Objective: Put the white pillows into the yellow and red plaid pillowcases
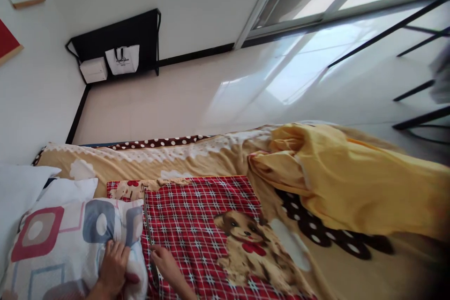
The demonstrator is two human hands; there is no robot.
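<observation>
My left hand is closed on the right side of a white pillow with red and blue-grey rounded squares; its cloth creases toward my fingers. Just to the right, my right hand has its fingers curled together at the dark strip along the left part of a red plaid cover. What exactly the fingertips pinch there is hard to see. A printed puppy with a red bow fills the cover's lower right. The plaid cover lies flat on a tan bedspread.
A crumpled yellow cloth lies at the right of the bed. White pillows are at the left by the wall. Beyond the bed's edge, a black rack holds a white bag and a white box. Black metal legs stand at upper right.
</observation>
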